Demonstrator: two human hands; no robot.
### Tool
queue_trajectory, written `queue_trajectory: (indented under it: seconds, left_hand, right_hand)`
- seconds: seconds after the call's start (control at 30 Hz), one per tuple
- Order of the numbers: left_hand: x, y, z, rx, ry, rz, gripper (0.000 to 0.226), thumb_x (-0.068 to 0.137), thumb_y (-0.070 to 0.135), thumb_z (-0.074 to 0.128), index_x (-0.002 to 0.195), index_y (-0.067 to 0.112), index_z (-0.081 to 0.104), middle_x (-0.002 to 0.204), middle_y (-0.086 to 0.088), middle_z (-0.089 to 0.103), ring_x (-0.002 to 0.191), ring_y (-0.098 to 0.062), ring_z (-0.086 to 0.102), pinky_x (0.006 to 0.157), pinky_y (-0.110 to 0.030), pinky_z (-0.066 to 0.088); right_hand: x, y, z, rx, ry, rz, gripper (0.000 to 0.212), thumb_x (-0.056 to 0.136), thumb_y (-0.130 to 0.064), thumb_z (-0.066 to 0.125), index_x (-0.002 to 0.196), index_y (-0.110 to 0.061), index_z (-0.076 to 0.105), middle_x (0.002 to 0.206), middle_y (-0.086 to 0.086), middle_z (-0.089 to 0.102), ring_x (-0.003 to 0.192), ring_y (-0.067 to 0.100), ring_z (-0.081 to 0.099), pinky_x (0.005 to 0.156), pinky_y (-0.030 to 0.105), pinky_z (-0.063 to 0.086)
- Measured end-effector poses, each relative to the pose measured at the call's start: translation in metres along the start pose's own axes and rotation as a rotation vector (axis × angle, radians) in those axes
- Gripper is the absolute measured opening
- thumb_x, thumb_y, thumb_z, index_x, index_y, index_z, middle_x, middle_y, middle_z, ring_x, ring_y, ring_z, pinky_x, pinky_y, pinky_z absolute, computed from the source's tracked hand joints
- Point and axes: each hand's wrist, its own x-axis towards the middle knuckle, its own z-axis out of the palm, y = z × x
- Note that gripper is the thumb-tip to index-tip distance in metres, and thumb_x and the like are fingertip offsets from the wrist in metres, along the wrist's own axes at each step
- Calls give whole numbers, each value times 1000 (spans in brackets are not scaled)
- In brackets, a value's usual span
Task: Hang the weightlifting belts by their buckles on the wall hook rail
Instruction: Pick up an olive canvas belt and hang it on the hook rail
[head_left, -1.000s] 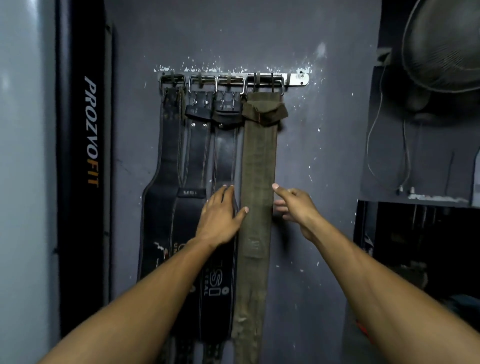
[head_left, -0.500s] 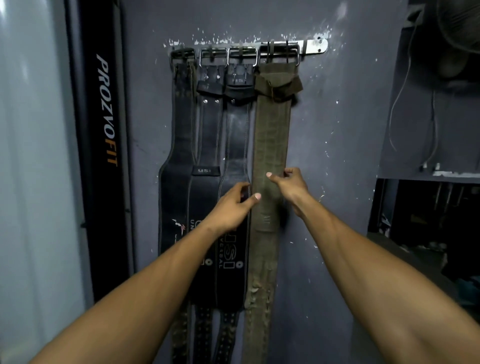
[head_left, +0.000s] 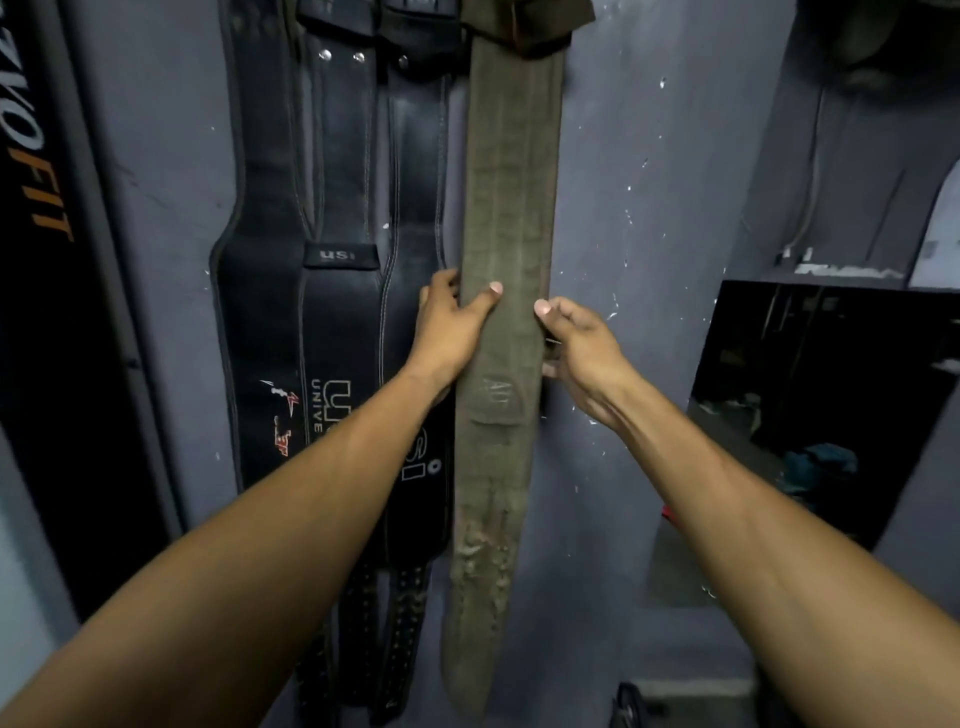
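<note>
An olive-green canvas belt (head_left: 511, 171) hangs straight down the grey wall; its buckle and the hook rail are cut off above the frame. My left hand (head_left: 451, 332) grips the belt's left edge at mid-length, thumb across the front. My right hand (head_left: 582, 351) pinches the right edge at the same height, fingers behind the belt. To the left hang three black leather belts side by side: the leftmost (head_left: 260, 291), the middle one (head_left: 340, 312) marked "USI", and the third (head_left: 415, 171) partly behind my left hand.
A tall black pad with orange "FIT" lettering (head_left: 47, 291) stands against the wall at far left. On the right, a dark recess (head_left: 831, 395) opens below a ledge, with a cable (head_left: 810, 171) on the wall above. Bare grey wall (head_left: 639, 208) lies between.
The view dropped and moved closer, so the rail and buckles left the frame. Both hands closed in on the olive belt's edges, and the left hand came off the black belt.
</note>
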Motion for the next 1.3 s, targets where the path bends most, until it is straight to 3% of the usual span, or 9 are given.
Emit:
queue_trajectory:
  seconds: [0.1, 0.2, 0.37, 0.5, 0.63, 0.77, 0.97, 1.17, 1.3]
  left_hand:
    - [-15, 2, 4, -259, -191, -42, 37, 101, 33, 63, 120, 2, 68, 110, -14, 77, 101, -24, 76, 93, -42, 61]
    - [-28, -3, 6, -317, -148, -42, 33, 103, 29, 61, 116, 1, 70, 105, -14, 79, 95, -24, 77, 84, -36, 62]
    - [-70, -41, 4, -283, -207, -144, 38, 103, 34, 59, 119, 2, 72, 107, -11, 79, 101, -23, 76, 85, -30, 61]
    - [-126, -105, -7, -235, -370, -281, 32, 98, 30, 66, 117, 6, 72, 108, -9, 79, 98, -20, 76, 85, -31, 61]
    - [-180, -153, -5, -299, -262, -433, 34, 86, 36, 71, 103, 6, 76, 94, -10, 80, 80, -17, 77, 72, -29, 61]
    - [-216, -175, -2, -305, -227, -509, 22, 94, 25, 70, 109, 9, 75, 101, -10, 80, 89, -22, 77, 77, -33, 62]
    - [-263, -194, -14, -194, -237, -496, 27, 97, 8, 67, 123, 1, 69, 107, -8, 79, 94, -17, 77, 76, -27, 61]
    - [-289, -180, -10, -143, -268, -497, 24, 96, 10, 70, 119, 10, 72, 107, -2, 79, 100, -17, 76, 86, -31, 62]
    - [-331, -193, -15, -105, -325, -569, 37, 89, 0, 74, 126, 8, 68, 121, -12, 75, 114, -27, 71, 99, -42, 58]
  right_hand:
    - [-13, 8, 3, 54, 44, -22, 21, 109, -25, 52, 110, -12, 68, 98, 4, 78, 85, 13, 74, 73, 27, 60]
    - [-24, 21, 10, 18, 39, -86, 25, 107, -17, 56, 122, -3, 70, 115, 15, 78, 96, 19, 75, 81, 29, 62]
    - [-26, 30, 13, 63, 108, -140, 27, 104, -14, 61, 118, 7, 69, 113, 24, 76, 97, 27, 74, 91, 42, 61]
    - [-44, 56, 12, 38, 68, -45, 22, 101, -14, 66, 113, 4, 71, 106, 16, 78, 94, 22, 74, 89, 38, 61]
    - [-63, 77, 19, 70, 139, -61, 24, 101, -10, 64, 119, 4, 72, 110, 15, 78, 94, 18, 74, 87, 32, 62]
    - [-82, 92, 22, 75, 80, -9, 25, 98, -14, 71, 120, -3, 73, 116, 13, 78, 107, 25, 76, 94, 38, 62]
    - [-162, 194, 19, -53, 71, 258, 24, 94, -4, 72, 117, 4, 73, 112, 20, 77, 98, 28, 74, 97, 51, 59]
    - [-206, 213, 18, 15, 132, 297, 21, 97, -4, 69, 116, 4, 72, 105, 14, 78, 83, 11, 76, 78, 27, 62]
    - [-239, 225, 10, -132, 22, 371, 34, 88, -6, 80, 120, 0, 71, 115, 16, 77, 106, 28, 75, 97, 46, 60]
